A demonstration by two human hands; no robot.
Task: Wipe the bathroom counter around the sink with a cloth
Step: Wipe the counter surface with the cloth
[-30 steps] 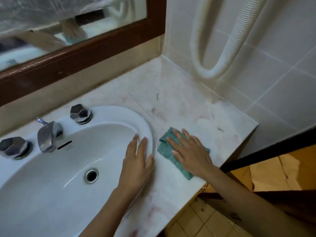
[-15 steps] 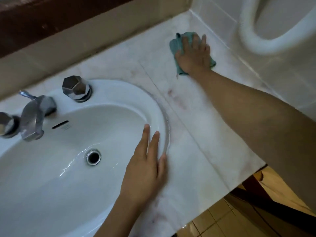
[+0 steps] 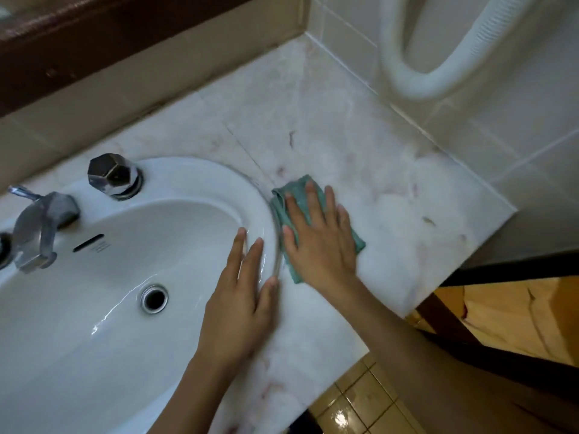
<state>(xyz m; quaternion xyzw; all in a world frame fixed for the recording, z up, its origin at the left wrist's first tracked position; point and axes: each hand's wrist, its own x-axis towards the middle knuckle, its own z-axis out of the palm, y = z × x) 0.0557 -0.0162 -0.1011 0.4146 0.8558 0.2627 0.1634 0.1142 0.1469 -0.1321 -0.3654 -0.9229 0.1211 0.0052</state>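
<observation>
Cloth (image 3: pixel 316 227) back from far corner to sink (image 3: pixel 260 195) rim | right hand (image 3: pixel 319 245) flat, pressing it on surface (image 3: pixel 407 214) | left hand (image 3: pixel 241 296) flat, released, on rim | cloth soft, light; likely bunches; best pressed mid-fold.

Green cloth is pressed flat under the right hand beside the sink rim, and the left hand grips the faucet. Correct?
No. The head view shows the left hand resting flat on the sink rim, not on the faucet. The rest holds.

Glossy sink (image 3: pixel 194 183); marble-looking counter (image 3: pixel 391 189); cloth (image 3: pixel 297 195), likely microfibre.
</observation>
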